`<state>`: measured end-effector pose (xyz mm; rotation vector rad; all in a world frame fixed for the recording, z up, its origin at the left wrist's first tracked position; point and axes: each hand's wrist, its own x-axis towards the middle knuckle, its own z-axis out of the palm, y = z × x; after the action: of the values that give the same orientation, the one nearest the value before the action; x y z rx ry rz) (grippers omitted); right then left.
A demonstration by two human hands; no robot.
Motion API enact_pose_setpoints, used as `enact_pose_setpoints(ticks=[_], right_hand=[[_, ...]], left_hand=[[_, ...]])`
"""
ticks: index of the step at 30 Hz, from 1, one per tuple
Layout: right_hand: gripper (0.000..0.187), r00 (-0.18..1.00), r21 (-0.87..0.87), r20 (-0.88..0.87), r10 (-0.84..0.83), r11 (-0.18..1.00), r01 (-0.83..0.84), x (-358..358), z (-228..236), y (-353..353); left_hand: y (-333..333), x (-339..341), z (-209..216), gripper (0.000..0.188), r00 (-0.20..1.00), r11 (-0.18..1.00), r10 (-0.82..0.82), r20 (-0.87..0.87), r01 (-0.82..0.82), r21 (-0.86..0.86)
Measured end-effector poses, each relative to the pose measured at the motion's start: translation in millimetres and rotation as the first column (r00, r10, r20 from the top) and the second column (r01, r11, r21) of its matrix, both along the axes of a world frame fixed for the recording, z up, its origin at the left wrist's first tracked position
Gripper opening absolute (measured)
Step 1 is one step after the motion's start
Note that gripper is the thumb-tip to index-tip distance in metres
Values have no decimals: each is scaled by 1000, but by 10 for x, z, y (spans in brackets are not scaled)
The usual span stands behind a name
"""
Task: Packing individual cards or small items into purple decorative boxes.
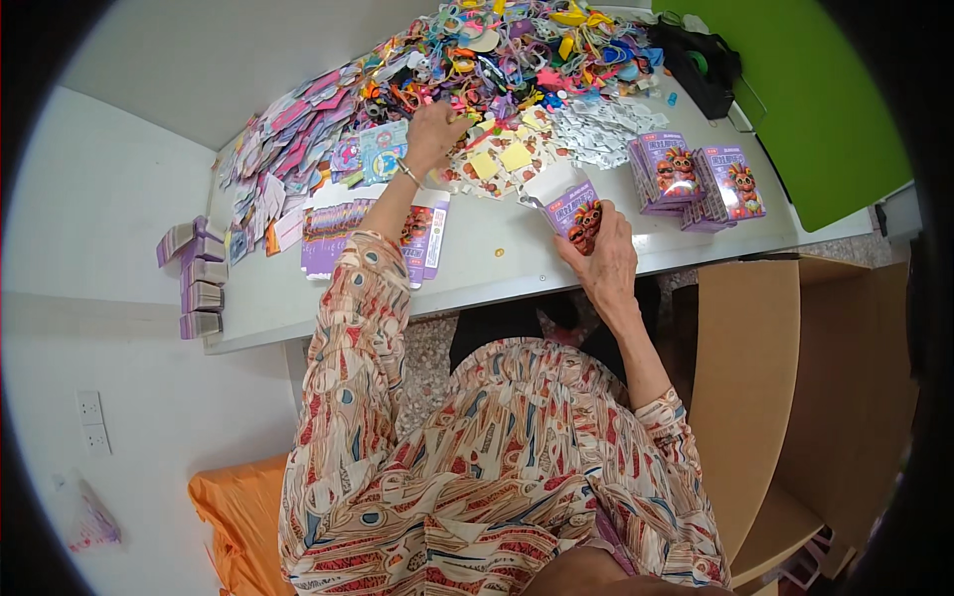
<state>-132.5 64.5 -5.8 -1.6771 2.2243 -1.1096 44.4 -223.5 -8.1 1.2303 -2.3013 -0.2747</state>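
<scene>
My right hand (606, 256) grips a small purple carton (574, 214) printed with a red cartoon figure, its white top flaps standing open. The carton is held tilted just above the table's near part. My left hand (434, 136) reaches to the front edge of a large heap of colourful small trinkets (487, 70). Its fingers are drawn together there, and whatever lies between them is too small to make out. Beside that hand, yellow paper squares (516, 156) rest on small brown-and-white printed pieces (537, 124). Flat purple carton blanks (338, 233) lie under my left forearm.
Finished-looking purple cartons (671, 177) stand stacked at the right. Silvery packets (601, 129) and pink-and-white cards (308, 109) flank the heap. Bundled slips (204, 296) line the left edge. A black bag (701, 70), green panel (840, 109) and cardboard box (745, 397) are right.
</scene>
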Motion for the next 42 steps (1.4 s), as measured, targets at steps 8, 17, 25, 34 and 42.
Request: enact_pose_setpoints(ticks=[8,17,25,34,42], right_hand=[[70,1000,-30,-12,-8,1000,7,-5,-31,22],[69,998,-14,-51,-26,1000,25,-32,-27,0],[69,997,-39,-73,-22,999,20,-6,-48,-37],[65,999,-19,-49,0,1000,-1,10,-17,-11],[69,999,-34,-33,-17,999,16,-27,-49,-5]], left_hand=[[-211,107,-97,20,998,993,-59,-34,55,-104],[456,-63,468,8,816,875,44,-577,247,416],[1453,-567,427,11,878,946,-284,-385,323,39],[1701,-609,387,11,922,880,-371,-110,311,-359],[1077,-113,361,17,713,852,-83,-696,414,322]])
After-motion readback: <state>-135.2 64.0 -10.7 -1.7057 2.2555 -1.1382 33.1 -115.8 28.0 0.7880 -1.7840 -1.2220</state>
